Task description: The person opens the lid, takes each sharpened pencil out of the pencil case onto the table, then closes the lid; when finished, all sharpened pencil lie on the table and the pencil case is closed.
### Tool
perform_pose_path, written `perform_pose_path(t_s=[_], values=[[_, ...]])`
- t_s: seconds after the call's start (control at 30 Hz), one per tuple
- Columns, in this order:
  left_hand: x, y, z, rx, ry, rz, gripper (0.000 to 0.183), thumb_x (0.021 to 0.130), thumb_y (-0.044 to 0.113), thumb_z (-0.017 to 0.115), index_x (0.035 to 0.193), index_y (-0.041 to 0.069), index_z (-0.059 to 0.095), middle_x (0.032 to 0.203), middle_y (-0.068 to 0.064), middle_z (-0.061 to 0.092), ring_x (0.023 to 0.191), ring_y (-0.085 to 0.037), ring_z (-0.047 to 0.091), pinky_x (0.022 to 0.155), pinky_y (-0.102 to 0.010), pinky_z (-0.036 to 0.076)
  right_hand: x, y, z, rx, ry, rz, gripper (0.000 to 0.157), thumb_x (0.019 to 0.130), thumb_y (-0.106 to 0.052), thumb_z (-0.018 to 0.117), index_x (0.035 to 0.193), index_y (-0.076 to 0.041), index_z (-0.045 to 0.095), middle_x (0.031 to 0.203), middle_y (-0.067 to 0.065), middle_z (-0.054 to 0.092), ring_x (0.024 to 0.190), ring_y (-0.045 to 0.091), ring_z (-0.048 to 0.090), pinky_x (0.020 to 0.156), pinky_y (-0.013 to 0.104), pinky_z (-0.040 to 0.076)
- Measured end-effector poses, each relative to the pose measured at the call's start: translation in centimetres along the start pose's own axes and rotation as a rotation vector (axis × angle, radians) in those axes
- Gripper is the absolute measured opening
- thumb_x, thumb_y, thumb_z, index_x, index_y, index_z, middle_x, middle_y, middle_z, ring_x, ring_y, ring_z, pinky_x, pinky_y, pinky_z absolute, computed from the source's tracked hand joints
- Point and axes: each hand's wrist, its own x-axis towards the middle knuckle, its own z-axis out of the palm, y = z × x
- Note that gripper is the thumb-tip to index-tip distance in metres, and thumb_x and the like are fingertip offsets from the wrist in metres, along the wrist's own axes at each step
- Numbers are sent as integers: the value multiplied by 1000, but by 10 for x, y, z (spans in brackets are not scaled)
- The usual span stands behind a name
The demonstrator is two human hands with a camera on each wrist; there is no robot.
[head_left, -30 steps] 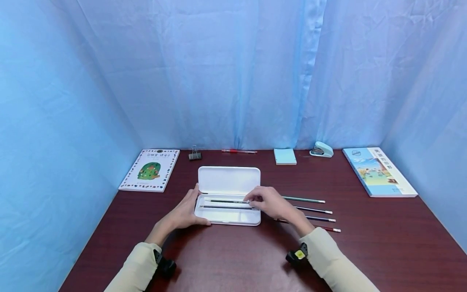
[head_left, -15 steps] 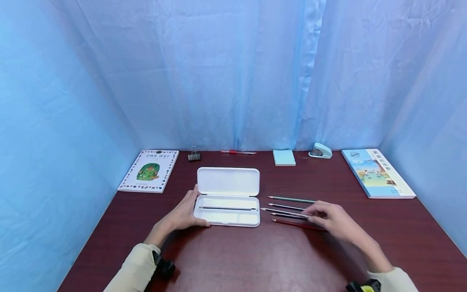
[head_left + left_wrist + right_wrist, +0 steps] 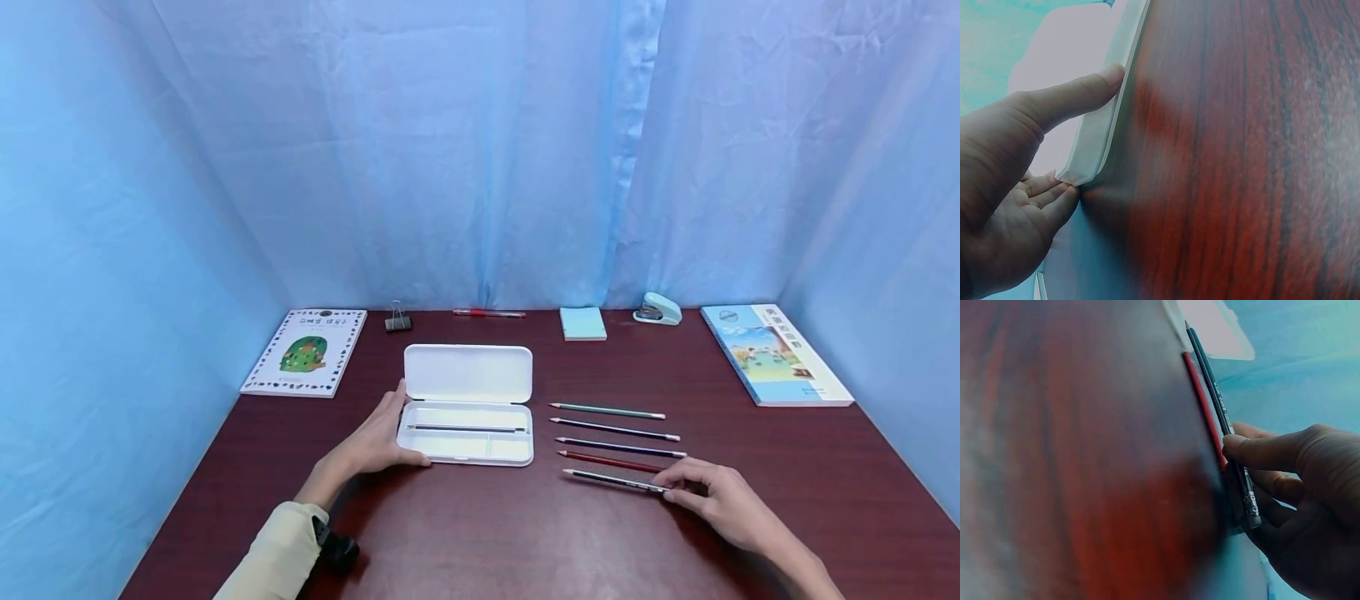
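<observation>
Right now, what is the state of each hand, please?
Left hand: holding the white case at one end.
Right hand: pinching a dark pencil near its blunt end.

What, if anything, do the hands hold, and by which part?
Right hand: dark pencil, near its eraser end. Left hand: white pencil case, by its left end.

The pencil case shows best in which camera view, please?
The head view: it shows the pencil case open and nearly whole. The left wrist view shows a washed-out part; the right wrist view, only a cropped piece.
</observation>
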Motion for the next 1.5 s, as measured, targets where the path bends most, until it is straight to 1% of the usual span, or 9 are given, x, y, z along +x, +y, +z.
perform_pose_path(t_s=[0.23,0.4,0.53,0.63,0.77,0.93,1.07,1.27,1.5], values=[[1,-1,1,5,1,-3,131,58,49,83,148,7,-2,134,-10,34,120,-20,35,101,-40,30,1,2,10,-36,60,-38,26,76,-5,72,89,-28,70,86,-15,61,63,-3,46,56,20,38],[0,0,0,6,-2,-12,131,58,50,83,149,8,-3,135,-9,33,120,-19,35,101,-40,31,3,2,11,-73,67,-64,30,73,-3,74,90,-27,70,87,-15,59,67,-3,48,57,23,41],[0,0,0,11,-4,-13,131,58,50,83,148,8,-3,135,-9,33,120,-20,35,102,-40,31,10,-6,9,-107,52,-65,31,74,-3,73,92,-28,68,87,-17,58,72,-3,50,61,24,44],[0,0,0,16,1,-8,131,58,49,83,148,5,-1,134,-10,34,119,-20,35,101,-40,31,26,-20,10,-126,58,-104,29,76,-5,73,94,-27,68,89,-16,58,75,-1,52,65,26,45],[-1,-1,0,18,-1,-11,131,58,50,82,148,4,-1,133,-9,35,118,-19,36,101,-39,31,58,-47,22,-116,54,-199,25,77,-7,72,98,-20,69,95,-11,60,84,6,58,71,31,47],[-1,0,0,20,-5,-10,131,59,51,82,148,4,-1,133,-9,35,118,-19,35,101,-40,31,103,-86,49,-92,-65,-233,23,84,-11,67,107,-14,66,104,-4,60,96,14,57,81,37,46],[0,1,-1,25,-8,-11,130,59,51,82,148,4,-1,132,-8,35,118,-19,35,101,-40,31,132,-106,74,-74,-155,-256,24,86,-10,63,110,-11,65,106,-1,60,98,15,56,84,37,45],[1,3,-2,16,-10,-16,130,59,49,83,148,5,-1,131,-7,35,117,-19,36,102,-39,30,155,-117,103,-129,-186,-232,18,86,-8,62,104,-10,67,100,0,62,95,14,56,83,34,45],[0,2,-2,8,-11,-17,130,59,47,83,148,4,-2,133,-9,34,118,-20,35,102,-39,30,164,-120,108,-124,-180,-218,14,83,-4,64,94,-10,70,86,-2,61,80,11,55,72,31,45]])
